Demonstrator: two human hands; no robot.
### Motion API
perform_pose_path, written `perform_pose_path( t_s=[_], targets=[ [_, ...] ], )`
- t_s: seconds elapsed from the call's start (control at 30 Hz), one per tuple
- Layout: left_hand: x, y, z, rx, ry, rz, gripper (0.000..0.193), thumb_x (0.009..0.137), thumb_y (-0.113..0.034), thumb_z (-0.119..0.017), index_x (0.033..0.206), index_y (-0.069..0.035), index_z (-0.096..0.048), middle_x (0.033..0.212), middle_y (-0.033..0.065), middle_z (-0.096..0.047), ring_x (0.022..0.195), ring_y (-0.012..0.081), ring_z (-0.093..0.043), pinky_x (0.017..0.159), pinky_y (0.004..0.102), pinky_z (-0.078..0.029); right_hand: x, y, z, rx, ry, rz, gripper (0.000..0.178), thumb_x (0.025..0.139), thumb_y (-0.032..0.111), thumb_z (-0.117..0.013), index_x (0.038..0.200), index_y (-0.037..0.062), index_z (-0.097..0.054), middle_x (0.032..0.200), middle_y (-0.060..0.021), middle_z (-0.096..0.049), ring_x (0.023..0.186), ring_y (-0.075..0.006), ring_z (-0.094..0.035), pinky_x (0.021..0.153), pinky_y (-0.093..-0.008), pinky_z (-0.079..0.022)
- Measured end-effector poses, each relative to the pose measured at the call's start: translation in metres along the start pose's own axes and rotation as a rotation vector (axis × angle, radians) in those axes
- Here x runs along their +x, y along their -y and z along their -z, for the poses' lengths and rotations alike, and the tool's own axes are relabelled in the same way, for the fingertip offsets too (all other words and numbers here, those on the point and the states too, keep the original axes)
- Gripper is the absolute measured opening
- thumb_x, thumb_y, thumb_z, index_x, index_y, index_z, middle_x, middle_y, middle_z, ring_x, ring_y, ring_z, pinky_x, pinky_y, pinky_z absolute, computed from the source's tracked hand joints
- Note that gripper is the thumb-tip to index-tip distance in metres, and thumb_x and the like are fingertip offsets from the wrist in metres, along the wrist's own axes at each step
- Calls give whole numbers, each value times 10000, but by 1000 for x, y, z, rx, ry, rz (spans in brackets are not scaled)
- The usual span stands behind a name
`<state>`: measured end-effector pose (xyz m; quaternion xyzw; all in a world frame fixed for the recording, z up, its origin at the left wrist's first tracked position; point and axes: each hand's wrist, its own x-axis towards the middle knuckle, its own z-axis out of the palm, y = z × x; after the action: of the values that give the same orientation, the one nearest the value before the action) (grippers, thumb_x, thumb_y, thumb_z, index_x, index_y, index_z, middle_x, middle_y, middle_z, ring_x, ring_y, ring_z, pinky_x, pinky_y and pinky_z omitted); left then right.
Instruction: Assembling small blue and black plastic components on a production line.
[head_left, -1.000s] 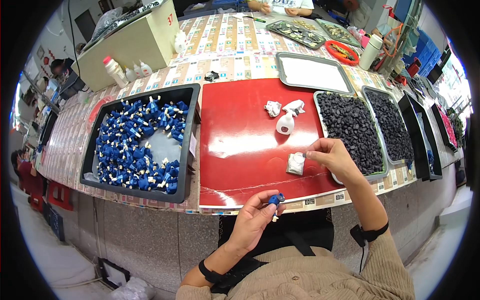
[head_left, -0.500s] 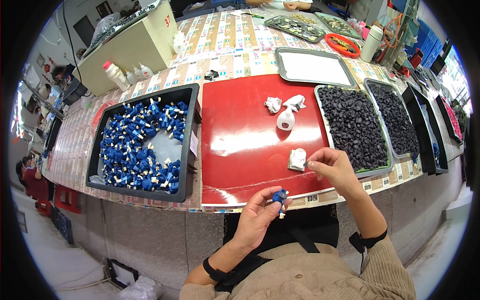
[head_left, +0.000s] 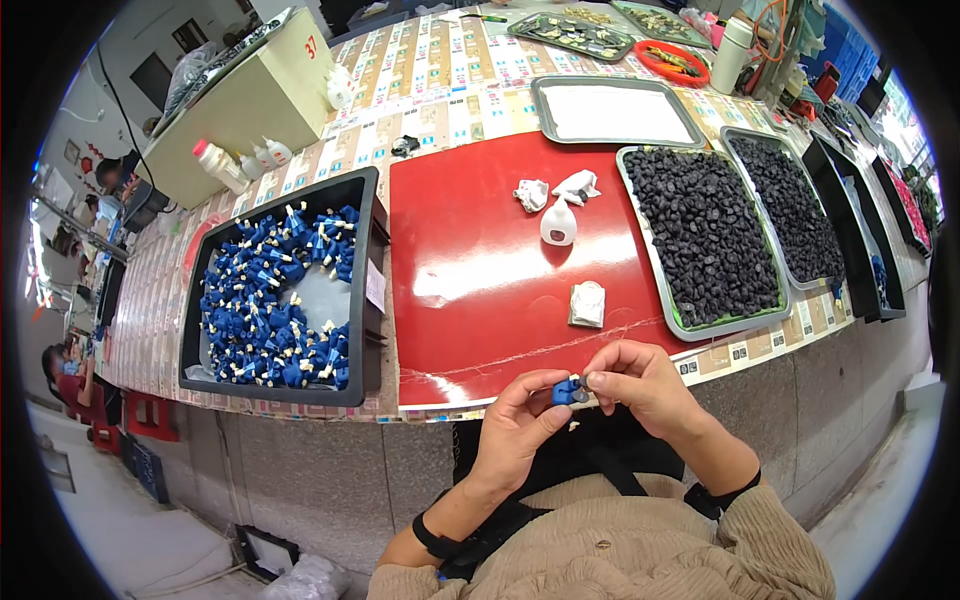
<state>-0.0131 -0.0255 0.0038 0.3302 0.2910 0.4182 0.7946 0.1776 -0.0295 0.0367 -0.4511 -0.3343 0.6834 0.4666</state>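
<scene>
Near the table's front edge, my left hand (head_left: pixel 512 425) is closed around a small blue figurine (head_left: pixel 563 392) with pale cream ends. My right hand (head_left: pixel 645 388) meets it from the right, thumb and forefinger pinched on a small dark grey piece (head_left: pixel 587 381) against the figurine. Fingers partly cover both parts, so I cannot tell whether the piece is attached. Beyond the hands, a small white pad (head_left: pixel 587 303) lies on the red board (head_left: pixel 470 330). A white squeeze bottle (head_left: pixel 558 224) stands farther back beside two crumpled white cloths (head_left: pixel 576 187).
At left, a black bin (head_left: pixel 372 330) holds many blue figurines. Trays of dark pieces (head_left: pixel 705 235) sit at right, with a white-lined tray (head_left: pixel 615 112) behind. Several bottles (head_left: pixel 220 165) stand by the beige box (head_left: pixel 250 100) at the back left.
My right hand has moved from beside the white pad down and left to the figurine. The figurine has turned in my left hand. The whole view has shifted slightly.
</scene>
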Motion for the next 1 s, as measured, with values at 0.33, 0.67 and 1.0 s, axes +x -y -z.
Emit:
perform_pose_path(
  t_s=[0.33, 0.67, 1.0],
  targets=[
    [0, 4, -1, 152, -5, -164, 354, 820, 53, -673, 1160, -17, -607, 1130, 55, -558, 1043, 155, -581, 923, 280, -487, -4, -4, 1, -22, -16, -6, 104, 864, 87, -672, 908, 2, -631, 781, -26, -622, 646, -67, -547, 570, -215, -459],
    [-7, -4, 0, 621, -2, -356, 366, 708, 79, -752, 1052, -28, -687, 1085, 94, -575, 1009, 171, -593, 863, 270, -531, -11, -5, 13, 55, 108, -30, 76, 848, 48, -686, 863, -1, -629, 829, -79, -644, 671, -111, -601, 602, -228, -507],
    [-13, -16, -20, 834, -51, -497, 372, 675, 70, -771, 1015, -71, -719, 1005, 72, -611, 882, 159, -639, 777, 259, -548, -14, -10, 17, 120, 156, -6, 52, 861, 27, -660, 867, -13, -626, 880, -85, -621, 720, -140, -628, 638, -255, -543]
  ],
)
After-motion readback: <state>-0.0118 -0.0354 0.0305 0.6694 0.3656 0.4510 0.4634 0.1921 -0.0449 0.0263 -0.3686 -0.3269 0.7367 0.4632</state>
